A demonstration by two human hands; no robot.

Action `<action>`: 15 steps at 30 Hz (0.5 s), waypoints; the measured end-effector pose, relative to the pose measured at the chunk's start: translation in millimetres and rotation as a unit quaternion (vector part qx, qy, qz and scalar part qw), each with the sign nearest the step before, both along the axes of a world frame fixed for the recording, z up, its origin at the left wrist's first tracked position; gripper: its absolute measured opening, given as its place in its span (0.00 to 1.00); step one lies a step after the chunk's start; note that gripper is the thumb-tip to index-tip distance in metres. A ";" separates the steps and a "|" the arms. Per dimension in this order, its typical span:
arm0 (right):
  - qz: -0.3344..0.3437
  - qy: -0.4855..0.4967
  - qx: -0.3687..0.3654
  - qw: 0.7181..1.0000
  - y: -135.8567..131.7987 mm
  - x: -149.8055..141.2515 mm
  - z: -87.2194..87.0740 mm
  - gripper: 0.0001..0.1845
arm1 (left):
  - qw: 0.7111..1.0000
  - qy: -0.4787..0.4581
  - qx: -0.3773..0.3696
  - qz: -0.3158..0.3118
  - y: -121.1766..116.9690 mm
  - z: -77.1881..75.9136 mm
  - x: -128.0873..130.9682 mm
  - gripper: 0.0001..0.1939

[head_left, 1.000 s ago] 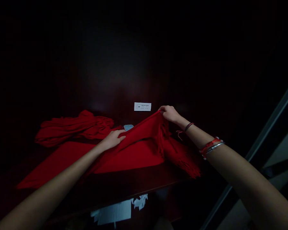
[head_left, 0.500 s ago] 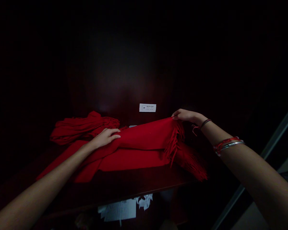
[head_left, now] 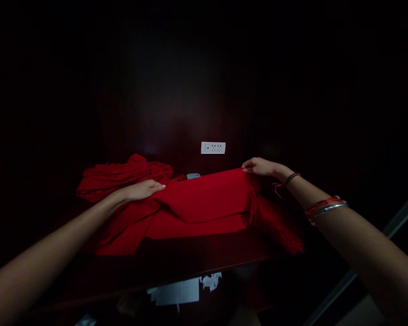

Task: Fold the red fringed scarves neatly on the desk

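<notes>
A red fringed scarf (head_left: pixel 204 194) lies partly folded on a dark wooden shelf (head_left: pixel 190 253). My right hand (head_left: pixel 260 166) pinches its upper right corner, lifting that edge above the surface. My left hand (head_left: pixel 143 189) is closed on the scarf's upper left edge, thumb on top and fingers hidden behind the cloth. Between my hands the cloth is stretched, its front hanging over a lower red layer. Fringe (head_left: pixel 282 224) spreads out at the right end, below my right hand.
A bunched red cloth (head_left: pixel 122 176) sits behind my left hand. A small pale flat object (head_left: pixel 193 176) shows behind the scarf. On the dark back wall is a white socket panel (head_left: pixel 213 148). White papers (head_left: pixel 178 291) and a crumpled piece (head_left: pixel 211 281) lie below the shelf edge.
My left hand has gone from lying on the cloth with fingers extended to gripping its edge, slightly further left. The right hand keeps its pinch. The view has shifted a little.
</notes>
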State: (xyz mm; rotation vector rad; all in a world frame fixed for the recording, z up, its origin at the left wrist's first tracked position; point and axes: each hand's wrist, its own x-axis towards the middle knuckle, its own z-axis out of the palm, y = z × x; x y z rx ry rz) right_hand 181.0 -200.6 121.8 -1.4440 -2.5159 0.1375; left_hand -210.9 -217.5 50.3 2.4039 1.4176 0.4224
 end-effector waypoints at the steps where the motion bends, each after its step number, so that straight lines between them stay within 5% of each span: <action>1: 0.002 -0.018 0.004 1.000 0.3 -2.2 0.0 0.10 | 0.999 -0.004 -0.038 -0.010 1.9 1.2 -3.1 0.23; 6: -0.001 -0.066 0.002 0.998 3.2 -19.7 -4.8 0.10 | 0.997 -0.027 -0.070 0.003 17.7 12.7 -24.8 0.25; 12: -0.143 -0.065 -0.060 0.986 18.6 -53.8 -7.9 0.09 | 0.974 0.209 0.082 -0.011 34.9 24.8 -31.8 0.12; 15: -0.212 0.073 -0.119 0.967 22.3 -61.3 -8.2 0.09 | 0.929 0.328 0.153 0.070 35.2 11.1 -29.9 0.14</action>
